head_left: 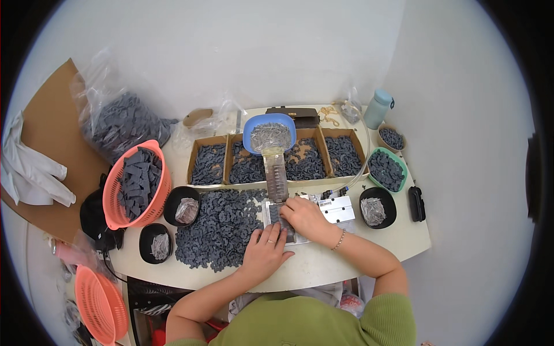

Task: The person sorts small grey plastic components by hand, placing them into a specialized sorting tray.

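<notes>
A small metal jig [266,214] with a dark grey part in it sits near the middle front of the table. My right hand [306,218] reaches over its right side, fingers bent and closed together at the jig; what they pinch is hidden beneath them. At the jig's near left corner lies my left hand [264,256], fingers stretched out and holding nothing I can see. Behind the jig stands a clear ribbed plastic chute [276,176], below a blue bowl [248,128] of thin metal pins. Loose dark grey plastic pieces [216,228] spread left of my hands.
Cardboard trays [227,167] of grey pieces line the back. Black bowls of pins [153,245] stand left, another black bowl [391,222] right. A white pneumatic block [337,209] with tubing adjoins the jig. Left are a coral basket [166,173] and a bag [124,124]; right, a bottle [378,108].
</notes>
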### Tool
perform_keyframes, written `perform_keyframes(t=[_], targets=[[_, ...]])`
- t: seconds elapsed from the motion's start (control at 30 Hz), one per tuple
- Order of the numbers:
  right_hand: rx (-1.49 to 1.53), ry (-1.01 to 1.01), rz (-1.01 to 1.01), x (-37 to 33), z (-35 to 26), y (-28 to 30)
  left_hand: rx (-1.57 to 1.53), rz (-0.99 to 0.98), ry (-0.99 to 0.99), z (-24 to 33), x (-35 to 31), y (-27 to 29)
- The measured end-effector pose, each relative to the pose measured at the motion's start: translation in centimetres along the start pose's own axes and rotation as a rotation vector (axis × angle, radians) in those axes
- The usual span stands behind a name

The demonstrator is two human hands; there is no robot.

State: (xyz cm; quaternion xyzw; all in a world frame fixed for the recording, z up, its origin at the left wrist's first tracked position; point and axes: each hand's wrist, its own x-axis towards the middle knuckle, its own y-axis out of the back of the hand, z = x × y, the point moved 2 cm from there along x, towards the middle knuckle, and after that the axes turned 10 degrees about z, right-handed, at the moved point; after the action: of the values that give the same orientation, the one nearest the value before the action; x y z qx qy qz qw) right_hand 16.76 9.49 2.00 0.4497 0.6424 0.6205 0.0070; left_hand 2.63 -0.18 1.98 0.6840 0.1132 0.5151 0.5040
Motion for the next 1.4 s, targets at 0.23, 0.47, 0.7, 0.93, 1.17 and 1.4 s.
perform_keyframes(t=[0.23,0.47,0.7,0.93,1.17,1.4], targets=[[-0.035,0.001,0.069,-1.5,0.3,1.7,-0.185,-0.048,0.227,-2.6,0.4,0.1],[-0.183,0.072,0.04,-1.6,-1.2,2.0,-0.13,-0.091,0.14,-3.1,1.0,-1.5],[-0.208,0.086,0.025,-1.5,-1.3,2.0,-0.076,-0.097,0.086,-2.9,0.9,-1.4],[-0.178,0.069,0.031,-1.1,-1.1,2.1,-0.129,-0.133,0.1,-2.4,0.3,-0.8],[-0.054,0.028,0.026,-1.5,-0.4,2.5,-0.259,-0.111,0.189,-3.3,0.9,-0.6],[0.077,-0.099,0.096,0.6,2.7,4.2,-0.202,-0.17,0.083,-3.9,0.9,-0.1]])
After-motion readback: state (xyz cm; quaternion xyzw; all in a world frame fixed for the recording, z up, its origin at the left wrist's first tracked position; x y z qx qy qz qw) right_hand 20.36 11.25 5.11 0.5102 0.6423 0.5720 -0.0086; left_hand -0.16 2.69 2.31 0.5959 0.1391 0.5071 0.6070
